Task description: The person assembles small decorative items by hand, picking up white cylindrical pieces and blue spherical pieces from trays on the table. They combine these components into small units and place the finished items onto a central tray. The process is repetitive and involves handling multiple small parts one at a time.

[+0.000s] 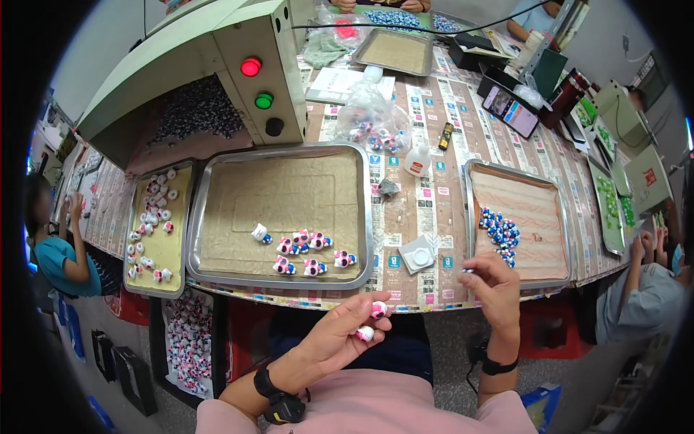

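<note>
My left hand point(340, 322), palm turned up in front of the table edge, holds two small white-and-pink toy heads point(365, 333) in its fingers. At the right, my right hand point(495, 289) pinches a tiny blue-and-white piece point(468, 271) between thumb and fingertips. Just beyond that hand, a pile of blue-and-white toy pieces point(500, 230) lies in the right-hand tray point(542, 271). The big metal tray point(275, 192) on the left carries several figures point(314, 267) with white-and-pink heads and blue parts. One white figure point(259, 232) lies apart from them.
A narrow yellow tray point(163, 249) holds loose white heads. Behind it stands a machine point(278, 79) with red and green lights. Mid-table are a small white dish point(417, 254), a white bottle point(418, 159) and a plastic bag point(376, 119). Co-workers sit on both sides.
</note>
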Demonstrator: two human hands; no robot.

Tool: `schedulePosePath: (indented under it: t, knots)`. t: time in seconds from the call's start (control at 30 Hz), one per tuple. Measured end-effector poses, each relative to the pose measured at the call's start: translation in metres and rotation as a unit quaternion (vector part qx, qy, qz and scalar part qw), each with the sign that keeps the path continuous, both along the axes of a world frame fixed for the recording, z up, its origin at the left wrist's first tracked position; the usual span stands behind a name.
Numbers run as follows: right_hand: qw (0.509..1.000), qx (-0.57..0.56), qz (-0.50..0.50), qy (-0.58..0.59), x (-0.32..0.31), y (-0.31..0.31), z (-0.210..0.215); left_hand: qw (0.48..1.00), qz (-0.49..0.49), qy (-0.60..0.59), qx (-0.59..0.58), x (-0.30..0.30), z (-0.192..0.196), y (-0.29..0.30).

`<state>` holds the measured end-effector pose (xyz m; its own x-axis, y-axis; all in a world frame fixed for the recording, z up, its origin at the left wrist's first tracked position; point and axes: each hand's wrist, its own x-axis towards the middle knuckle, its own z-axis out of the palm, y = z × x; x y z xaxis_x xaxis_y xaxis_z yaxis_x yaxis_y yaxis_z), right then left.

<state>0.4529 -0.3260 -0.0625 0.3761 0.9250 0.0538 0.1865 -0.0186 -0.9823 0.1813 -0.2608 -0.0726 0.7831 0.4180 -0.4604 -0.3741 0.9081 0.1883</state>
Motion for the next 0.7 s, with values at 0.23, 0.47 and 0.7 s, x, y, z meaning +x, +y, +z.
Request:
schedulePosePath:
  t: [0.23,0.47,0.7]
  knots:
    - [0.986,-0.056,0.042,0.152,-0.020,0.009,0.001,1.000,-0.003,0.017,0.024,0.002,0.005,-0.003]
    - [0.996,-0.036,0.021,0.077,-0.023,0.017,-0.002,1.000,-0.026,-0.008,0.000,-0.007,-0.002,-0.001]
    - [0.969,0.013,-0.015,-0.245,-0.037,0.035,-0.002,1.000,-0.014,0.011,-0.007,-0.006,-0.003,-0.005]
